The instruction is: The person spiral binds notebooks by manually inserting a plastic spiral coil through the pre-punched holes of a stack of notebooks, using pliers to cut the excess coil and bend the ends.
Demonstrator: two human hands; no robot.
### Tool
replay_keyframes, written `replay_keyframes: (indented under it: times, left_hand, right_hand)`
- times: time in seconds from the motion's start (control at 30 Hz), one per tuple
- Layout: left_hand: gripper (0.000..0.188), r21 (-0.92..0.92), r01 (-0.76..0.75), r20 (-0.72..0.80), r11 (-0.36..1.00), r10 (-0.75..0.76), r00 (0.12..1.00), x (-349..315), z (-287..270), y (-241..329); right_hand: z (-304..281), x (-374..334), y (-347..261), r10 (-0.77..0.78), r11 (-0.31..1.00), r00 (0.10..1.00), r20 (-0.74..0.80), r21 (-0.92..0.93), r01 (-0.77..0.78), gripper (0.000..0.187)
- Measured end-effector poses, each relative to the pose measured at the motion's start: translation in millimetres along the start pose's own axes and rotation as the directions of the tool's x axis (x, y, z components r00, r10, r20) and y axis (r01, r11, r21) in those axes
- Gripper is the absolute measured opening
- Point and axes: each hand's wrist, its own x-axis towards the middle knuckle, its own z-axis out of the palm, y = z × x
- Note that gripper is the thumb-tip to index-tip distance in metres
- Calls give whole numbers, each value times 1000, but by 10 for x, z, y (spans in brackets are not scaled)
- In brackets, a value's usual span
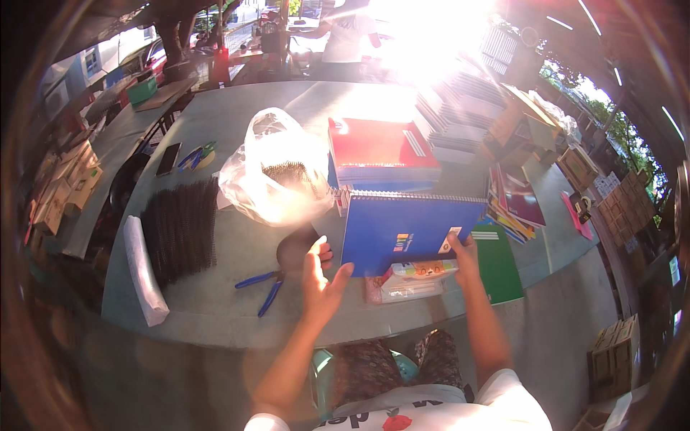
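Observation:
A blue spiral-bound notebook [374,233] is held up over the table, tilted, with its wire coil along the top edge. My right hand [464,257] grips its right side, thumb on the cover. At the lower left corner is my left hand [323,280], thumb and fingers apart; whether the thumb touches the corner I cannot tell. Below the notebook lies a plastic-wrapped packet [417,282], partly hidden. Left of my left hand are blue-handled pliers [264,286] with spread handles. A dark round thing [296,248] sits behind them.
A clear plastic bag [251,176] with wire coils stands behind. Black binding coils [180,230] and a white wrapped roll [142,269] lie left. Stacked red notebooks [374,144], a green notebook [499,266] and piled paper [460,108] are beyond and right. A person [346,36] stands far back.

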Motion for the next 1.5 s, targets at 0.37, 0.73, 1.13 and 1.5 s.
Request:
replay_keyframes:
  times: [0.37, 0.73, 1.13, 1.5]
  left_hand:
    - [47, 320, -85, 239, 943, 7, 971, 488, -459, 126]
    - [77, 906, -181, 357, 383, -461, 812, 44, -1417, -224]
    - [30, 516, 275, 208, 811, -430, 878, -7, -467, 1225]
    - [44, 364, 348, 357, 864, -474, 805, 408, -322, 983]
  right_hand:
    - [182, -320, -810, -668, 653, 737, -99, -553, 518, 40]
    - [1669, -50, -1176, -159, 161, 612, 775, -591, 790, 41]
    - [1786, 54, -1189, -245, 438, 585, 773, -451, 778, 28]
    - [1904, 30, -1288, -137, 683, 578, 804, -346, 643, 36]
